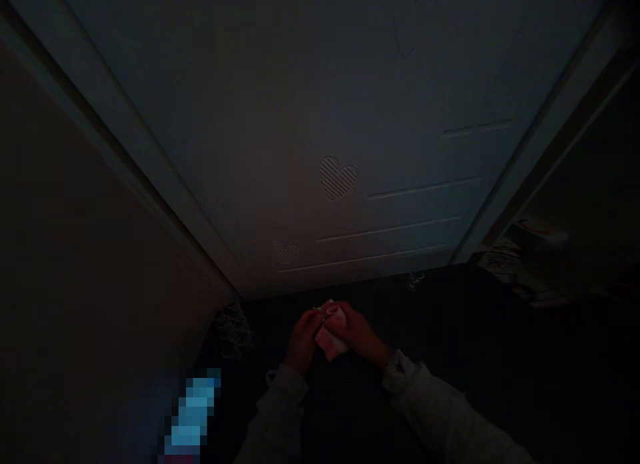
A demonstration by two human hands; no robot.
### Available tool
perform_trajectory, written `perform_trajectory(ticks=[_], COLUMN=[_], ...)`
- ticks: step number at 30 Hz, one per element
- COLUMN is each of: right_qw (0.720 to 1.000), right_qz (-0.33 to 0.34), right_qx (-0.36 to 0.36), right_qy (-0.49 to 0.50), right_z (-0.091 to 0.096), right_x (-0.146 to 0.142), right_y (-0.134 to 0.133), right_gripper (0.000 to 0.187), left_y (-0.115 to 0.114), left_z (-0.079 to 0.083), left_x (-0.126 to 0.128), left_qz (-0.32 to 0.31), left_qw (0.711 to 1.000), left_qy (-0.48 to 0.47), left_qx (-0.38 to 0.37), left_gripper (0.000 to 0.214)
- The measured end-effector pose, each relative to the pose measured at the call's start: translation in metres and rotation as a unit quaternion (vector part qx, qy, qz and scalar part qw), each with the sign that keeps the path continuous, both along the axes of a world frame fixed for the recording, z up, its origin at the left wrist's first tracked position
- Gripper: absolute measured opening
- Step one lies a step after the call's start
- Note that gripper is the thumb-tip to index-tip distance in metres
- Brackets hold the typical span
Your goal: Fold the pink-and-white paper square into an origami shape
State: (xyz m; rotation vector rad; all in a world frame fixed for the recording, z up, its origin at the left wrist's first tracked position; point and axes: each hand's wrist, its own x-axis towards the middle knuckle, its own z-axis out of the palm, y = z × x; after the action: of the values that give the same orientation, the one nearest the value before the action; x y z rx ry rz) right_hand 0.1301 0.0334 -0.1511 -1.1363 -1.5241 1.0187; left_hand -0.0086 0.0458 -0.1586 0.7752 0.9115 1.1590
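The scene is very dark. My left hand (301, 341) and my right hand (357, 332) meet low in the middle, just in front of a pale door (300, 131). Between them is a small pinkish-white object (330, 343), perhaps a folded cloth or packet; I cannot make out what it is. Fingers of both hands are curled around it. Both wrists come out of light grey sleeves. Under the hands lies a dark floor or mat (450, 331).
The door carries embossed hearts (338, 178) and thin horizontal lines. A brownish wall (75, 284) stands at the left. Clear glassy items (233, 327) sit at the door's left corner. Papers or clutter (525, 257) lie at the right. A blurred blue patch (193, 411) shows lower left.
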Motion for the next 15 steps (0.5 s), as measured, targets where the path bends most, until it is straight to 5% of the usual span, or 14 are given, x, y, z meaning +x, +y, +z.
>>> perform_trajectory(ticks=[15], right_qw=[0.998], right_qz=[0.024], right_qx=[0.051], right_qy=[-0.037], right_z=[-0.0048], right_x=[0.0019], right_y=[0.0], right_gripper=[0.024], left_y=[0.0008], left_z=[-0.001], left_x=[-0.0004], left_qz=[0.004], left_qw=[1.0], left_qy=[0.003], left_qx=[-0.005], left_gripper=[0.027])
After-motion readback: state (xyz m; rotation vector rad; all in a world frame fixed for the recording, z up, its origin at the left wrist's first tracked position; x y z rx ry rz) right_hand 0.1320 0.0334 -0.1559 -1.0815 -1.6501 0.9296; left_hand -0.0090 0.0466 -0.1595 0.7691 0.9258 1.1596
